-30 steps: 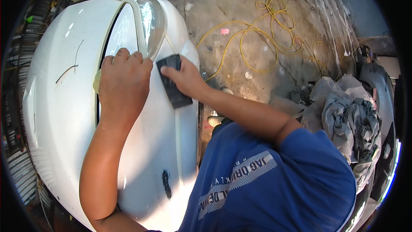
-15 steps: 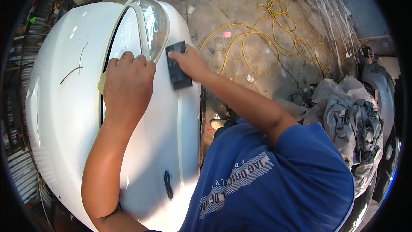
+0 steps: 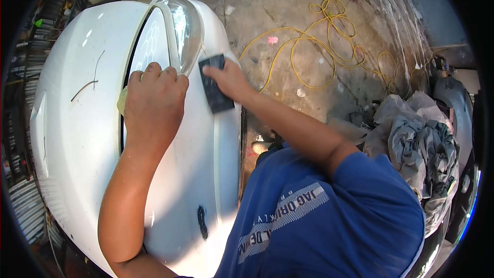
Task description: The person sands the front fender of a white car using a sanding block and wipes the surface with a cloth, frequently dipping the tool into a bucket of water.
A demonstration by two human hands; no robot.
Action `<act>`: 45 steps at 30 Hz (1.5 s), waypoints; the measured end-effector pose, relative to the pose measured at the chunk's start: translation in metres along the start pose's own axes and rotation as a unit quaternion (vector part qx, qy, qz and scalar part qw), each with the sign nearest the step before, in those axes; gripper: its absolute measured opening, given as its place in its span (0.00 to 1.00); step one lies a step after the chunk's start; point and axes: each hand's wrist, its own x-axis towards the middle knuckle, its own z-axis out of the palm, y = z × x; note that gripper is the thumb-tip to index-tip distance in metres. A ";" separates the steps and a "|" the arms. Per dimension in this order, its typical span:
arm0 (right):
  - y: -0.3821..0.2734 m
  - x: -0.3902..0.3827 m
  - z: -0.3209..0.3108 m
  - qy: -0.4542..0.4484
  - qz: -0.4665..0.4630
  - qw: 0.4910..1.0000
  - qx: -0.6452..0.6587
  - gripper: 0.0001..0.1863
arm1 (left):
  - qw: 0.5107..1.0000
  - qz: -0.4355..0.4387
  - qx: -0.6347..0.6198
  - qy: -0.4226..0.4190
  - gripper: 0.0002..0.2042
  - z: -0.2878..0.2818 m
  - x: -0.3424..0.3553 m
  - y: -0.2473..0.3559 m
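Observation:
My right hand (image 3: 226, 77) grips a black rectangular block (image 3: 218, 92), apparently a sanding block, thumb on top. The block lies on the white car fender (image 3: 180, 175), just below the clear headlight (image 3: 186, 25). Over the dark gap beside the white hood (image 3: 77, 123), my left hand (image 3: 155, 92) is closed, knuckles up. A pale yellow-green piece (image 3: 122, 100) sticks out at its left side; most of it is hidden, so its kind cannot be told. A pale strip (image 3: 170, 31) runs along the headlight's inner edge and passes close to the left hand's fingers.
Thin dark strands (image 3: 85, 90) lie on the hood, and a dark patch (image 3: 202, 221) marks the near fender. A yellow hose or cord (image 3: 309, 36) loops across the stained concrete floor (image 3: 267, 0). At right sits crumpled grey plastic sheeting (image 3: 419, 144) beside another vehicle.
My right hand and the black block have slid a little nearer along the fender. My left hand stays at almost the same spot.

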 end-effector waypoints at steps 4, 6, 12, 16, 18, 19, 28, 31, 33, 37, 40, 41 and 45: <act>-0.012 0.037 -0.013 -0.020 0.070 0.997 0.023 0.25 | 1.000 -0.003 -0.007 -0.001 0.03 -0.001 0.003 -0.001; -0.030 0.002 -0.005 -0.022 0.039 0.997 -0.055 0.26 | 1.000 -0.008 -0.011 -0.003 0.03 0.003 -0.003 -0.003; 0.002 0.048 -0.013 0.014 0.052 0.998 -0.023 0.27 | 1.000 0.001 0.003 -0.012 0.03 -0.003 0.005 0.001; -0.003 0.020 0.003 -0.028 0.033 0.999 -0.003 0.27 | 1.000 -0.004 -0.006 -0.012 0.03 0.000 -0.003 -0.004; 0.002 0.028 -0.003 0.006 0.015 1.000 -0.021 0.28 | 1.000 0.004 -0.009 -0.013 0.03 -0.001 0.000 -0.001; 0.006 0.040 -0.010 0.011 0.015 1.000 -0.019 0.28 | 1.000 0.007 -0.002 -0.017 0.03 -0.001 0.003 0.000; 0.007 0.050 -0.016 0.023 0.040 0.999 -0.011 0.28 | 1.000 0.012 -0.011 -0.015 0.03 -0.002 0.006 0.002; 0.002 0.033 -0.007 0.029 0.046 0.998 -0.038 0.28 | 1.000 0.008 -0.009 -0.022 0.03 -0.004 0.006 0.000; -0.020 -0.021 0.017 -0.017 0.013 1.000 -0.001 0.30 | 0.999 -0.006 -0.008 -0.037 0.02 -0.001 -0.002 -0.004; -0.049 -0.073 0.022 -0.063 0.029 0.996 -0.056 0.29 | 1.000 0.006 -0.009 -0.022 0.03 0.002 -0.004 -0.004; 0.002 -0.003 -0.003 0.021 0.015 0.999 -0.024 0.27 | 1.000 0.022 -0.012 -0.012 0.03 -0.005 0.007 0.001; -0.006 0.012 -0.009 -0.035 0.059 0.997 0.027 0.27 | 1.000 0.021 -0.017 -0.007 0.03 -0.004 0.002 -0.001; 0.010 -0.012 0.011 -0.013 0.025 1.000 -0.002 0.26 | 0.999 0.013 -0.002 -0.031 0.03 -0.002 -0.001 -0.001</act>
